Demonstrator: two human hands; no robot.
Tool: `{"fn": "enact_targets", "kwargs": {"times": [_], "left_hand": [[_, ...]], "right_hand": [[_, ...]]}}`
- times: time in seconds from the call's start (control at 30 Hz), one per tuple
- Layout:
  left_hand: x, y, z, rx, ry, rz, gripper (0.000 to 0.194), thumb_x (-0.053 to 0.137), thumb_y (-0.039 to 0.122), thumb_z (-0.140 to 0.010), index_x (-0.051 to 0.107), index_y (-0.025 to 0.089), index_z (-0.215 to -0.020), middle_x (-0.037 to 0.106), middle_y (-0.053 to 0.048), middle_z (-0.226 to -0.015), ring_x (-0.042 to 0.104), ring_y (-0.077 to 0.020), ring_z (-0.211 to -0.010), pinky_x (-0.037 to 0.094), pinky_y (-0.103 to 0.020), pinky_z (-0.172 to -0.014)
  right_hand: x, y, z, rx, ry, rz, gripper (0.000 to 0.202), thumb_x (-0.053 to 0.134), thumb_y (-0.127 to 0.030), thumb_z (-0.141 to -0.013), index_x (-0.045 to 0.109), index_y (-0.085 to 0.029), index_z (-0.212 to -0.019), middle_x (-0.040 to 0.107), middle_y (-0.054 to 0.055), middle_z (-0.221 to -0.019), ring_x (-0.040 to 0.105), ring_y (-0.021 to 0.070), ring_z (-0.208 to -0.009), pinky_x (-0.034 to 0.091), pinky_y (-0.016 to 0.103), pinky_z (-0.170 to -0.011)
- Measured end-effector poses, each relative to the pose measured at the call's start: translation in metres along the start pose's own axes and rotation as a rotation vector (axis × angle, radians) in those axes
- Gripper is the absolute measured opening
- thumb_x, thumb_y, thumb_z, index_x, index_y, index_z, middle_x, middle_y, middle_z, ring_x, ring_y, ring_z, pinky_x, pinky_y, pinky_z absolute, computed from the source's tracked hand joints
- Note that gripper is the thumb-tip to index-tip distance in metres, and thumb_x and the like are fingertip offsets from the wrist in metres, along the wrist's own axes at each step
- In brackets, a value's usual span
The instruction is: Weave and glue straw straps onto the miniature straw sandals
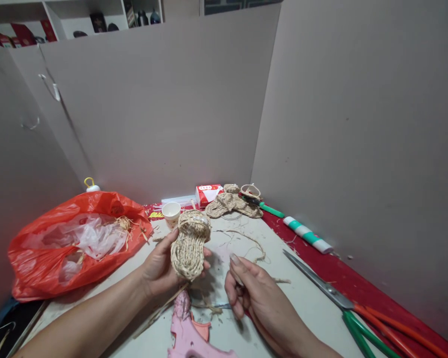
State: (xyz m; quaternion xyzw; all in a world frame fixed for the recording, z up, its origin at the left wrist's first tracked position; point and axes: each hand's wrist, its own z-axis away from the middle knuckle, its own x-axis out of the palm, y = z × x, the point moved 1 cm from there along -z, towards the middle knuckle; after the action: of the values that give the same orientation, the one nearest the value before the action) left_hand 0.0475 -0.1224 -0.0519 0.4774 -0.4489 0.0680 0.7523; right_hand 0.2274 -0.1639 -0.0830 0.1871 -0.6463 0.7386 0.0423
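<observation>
A small woven straw slipper (189, 246) stands upright in my left hand (164, 266), its sole facing down toward me and the fingers wrapped behind it. To the right, apart from the slipper, my right hand (254, 293) has its thumb and curled fingers pressed together; whatever lies between them, if anything, is too small to make out. Below the slipper lies a pink glue gun (194, 343) with an orange trigger. Straw strands (160, 311) stretch beside its nozzle, and a loose straw cord (259, 248) curves on the white table (268, 233) behind my right hand.
Large scissors (332, 293) with green and orange handles lie at right, near a green-and-white striped roll (308, 234). More woven straw pieces (233, 204), a red box (208, 195) and a paper cup (171, 214) stand at the back. A red plastic bag (60, 219) fills the left. Grey partitions (172, 114) enclose the table.
</observation>
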Motion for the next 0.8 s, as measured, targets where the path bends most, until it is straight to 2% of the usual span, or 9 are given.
{"fn": "enact_targets", "kwargs": {"times": [0.13,0.27,0.4,0.5,0.57,0.8], "left_hand": [[-0.009,-0.006,0.0,-0.08,-0.088,-0.015,0.057,0.06,0.053,-0.081,0.061,0.004,-0.11,0.072,-0.018,-0.096,0.07,-0.0256,-0.08,0.053,-0.035,-0.071],[-0.012,-0.009,-0.001,-0.095,-0.107,-0.039,0.056,0.053,0.053,-0.085,0.061,0.004,-0.112,0.072,-0.019,-0.098,0.07,-0.0249,-0.08,0.053,-0.034,-0.071],[-0.008,-0.01,-0.002,-0.081,-0.042,-0.04,0.056,0.047,0.057,-0.087,0.066,0.006,-0.101,0.073,-0.017,-0.091,0.07,-0.0227,-0.074,0.053,-0.032,-0.066],[-0.001,-0.01,-0.001,-0.012,0.043,-0.054,0.055,0.047,0.056,-0.088,0.067,0.006,-0.096,0.073,-0.015,-0.085,0.069,-0.02,-0.068,0.053,-0.029,-0.064],[0.004,-0.011,0.001,0.042,0.071,-0.061,0.051,0.049,0.053,-0.088,0.067,0.006,-0.097,0.074,-0.014,-0.083,0.069,-0.0192,-0.069,0.052,-0.028,-0.065],[0.008,-0.014,0.006,0.111,0.067,-0.069,0.045,0.063,0.047,-0.082,0.064,0.012,-0.111,0.073,-0.014,-0.102,0.069,-0.0231,-0.083,0.053,-0.036,-0.075]], "right_hand": [[0.001,-0.001,0.0,-0.003,0.009,0.0,0.052,0.059,-0.063,-0.079,0.054,-0.015,-0.059,0.058,-0.002,-0.05,0.045,0.0044,-0.035,0.03,0.017,-0.039],[0.0,-0.001,-0.002,-0.011,0.008,-0.02,0.052,0.061,-0.063,-0.078,0.05,-0.017,-0.056,0.059,-0.001,-0.051,0.045,0.0053,-0.034,0.029,0.018,-0.037],[0.0,0.002,-0.002,-0.01,-0.005,0.017,0.052,0.058,-0.063,-0.08,0.051,-0.017,-0.057,0.058,-0.001,-0.05,0.045,0.0057,-0.036,0.03,0.018,-0.039],[0.0,0.004,-0.001,-0.019,-0.043,0.104,0.054,0.053,-0.063,-0.083,0.056,-0.016,-0.057,0.052,-0.003,-0.043,0.044,0.0062,-0.036,0.032,0.019,-0.041],[0.002,0.005,0.001,-0.029,-0.06,0.144,0.054,0.053,-0.064,-0.083,0.055,-0.016,-0.058,0.053,-0.002,-0.045,0.045,0.0067,-0.038,0.033,0.019,-0.042],[0.008,0.004,0.006,-0.072,-0.108,0.188,0.046,0.059,-0.062,-0.08,0.056,-0.017,-0.07,0.059,-0.002,-0.057,0.047,0.007,-0.042,0.034,0.019,-0.042]]}}
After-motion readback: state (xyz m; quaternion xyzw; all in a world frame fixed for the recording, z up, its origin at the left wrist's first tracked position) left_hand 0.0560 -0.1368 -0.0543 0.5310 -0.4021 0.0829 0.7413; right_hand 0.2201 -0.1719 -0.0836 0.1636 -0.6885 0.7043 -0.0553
